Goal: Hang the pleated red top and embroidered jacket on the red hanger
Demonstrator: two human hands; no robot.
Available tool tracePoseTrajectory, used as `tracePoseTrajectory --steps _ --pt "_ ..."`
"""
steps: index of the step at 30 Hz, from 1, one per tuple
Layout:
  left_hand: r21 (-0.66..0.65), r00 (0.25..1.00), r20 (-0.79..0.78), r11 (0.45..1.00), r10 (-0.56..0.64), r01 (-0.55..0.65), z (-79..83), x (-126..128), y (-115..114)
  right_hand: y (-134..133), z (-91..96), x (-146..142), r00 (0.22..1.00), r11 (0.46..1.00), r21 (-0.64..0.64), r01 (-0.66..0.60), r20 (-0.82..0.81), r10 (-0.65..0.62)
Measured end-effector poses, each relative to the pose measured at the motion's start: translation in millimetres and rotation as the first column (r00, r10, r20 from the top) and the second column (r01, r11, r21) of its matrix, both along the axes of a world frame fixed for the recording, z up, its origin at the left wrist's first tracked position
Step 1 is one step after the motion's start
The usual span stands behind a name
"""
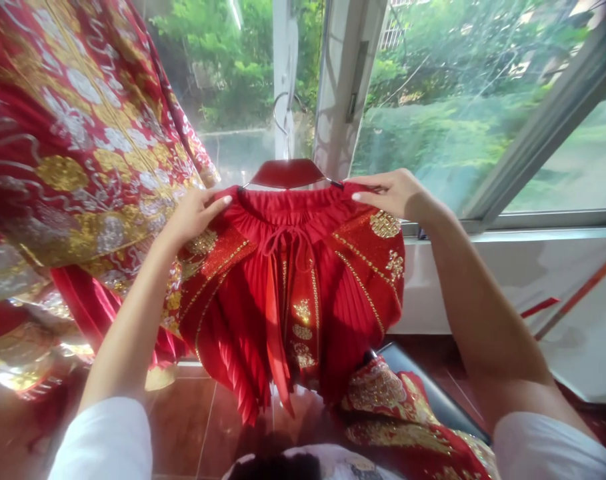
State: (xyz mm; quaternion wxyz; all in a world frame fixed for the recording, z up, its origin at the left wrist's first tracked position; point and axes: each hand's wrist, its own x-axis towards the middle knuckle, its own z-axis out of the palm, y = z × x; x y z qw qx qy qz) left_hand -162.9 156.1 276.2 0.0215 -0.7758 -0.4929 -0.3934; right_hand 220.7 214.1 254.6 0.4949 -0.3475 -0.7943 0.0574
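left hand (197,217), right hand (393,195) raised, gripping red pleated skirt waistband (287,203)

The skirt (287,313) is thin red cloth, finely pleated, with a soft sheen, and its gold trim looks rough and beaded. The hanger (287,174) is smooth, glossy red, either plastic or lacquered wood, on a thin metal hook (281,113). The robe (77,153) is shiny red cloth, worked with raised gold and silver thread. The 2 sleeves (100,440) are matt white cloth. The floor tiles (187,427) are smooth, glossy brown, and the window frame (547,140) is pale, dull metal around clear glass (447,113).
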Motion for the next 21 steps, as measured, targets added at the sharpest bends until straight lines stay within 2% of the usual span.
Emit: tracePoseTrajectory --steps 4,7,10,12,14,17,19,21 --pt "0.072 0.992 0.129 0.997 -0.003 -0.006 5.6 7.0 7.6 1.9 -8.5 -10.9 0.992 0.997 0.076 0.006 -0.128 0.004" --pt "0.086 0.983 0.183 0.996 -0.013 -0.003 6.6 14.0 12.8 2.0 -8.4 -13.4 0.984 0.997 0.077 -0.008 -0.179 0.022" --pt "0.209 0.966 0.248 0.971 0.065 -0.119 3.5 29.6 13.7 -2.6 -6.7 -20.2 0.973 0.994 0.103 0.025 -0.231 -0.001" --pt "0.321 0.95 0.275 0.918 0.145 -0.233 -1.0 41.5 12.2 -6.9 -7.9 -25.6 0.966 0.985 0.157 0.068 -0.256 -0.026" --pt "0.365 0.948 0.231 0.884 0.218 -0.292 -5.7 48.5 9.9 -10.1 -11.0 -28.4 0.978 0.978 0.189 0.091 -0.203 -0.052" --pt "0.273 0.961 0.082 0.921 0.264 -0.277 -8.0 44.7 6.5 -11.0 -15.1 -25.2 0.993 0.98 0.163 0.113 -0.06 -0.105" --pt "0.173 0.965 0.005 0.95 0.263 -0.26 -4.5 37.4 5.4 -9.9 -15.2 -20.1 0.989 0.982 0.118 0.148 -0.017 -0.147" --pt "0.102 0.957 -0.048 0.954 0.287 -0.281 0.4 31.4 5.6 -10.2 -14.2 -14.2 0.986 0.983 0.089 0.16 0.025 -0.163"
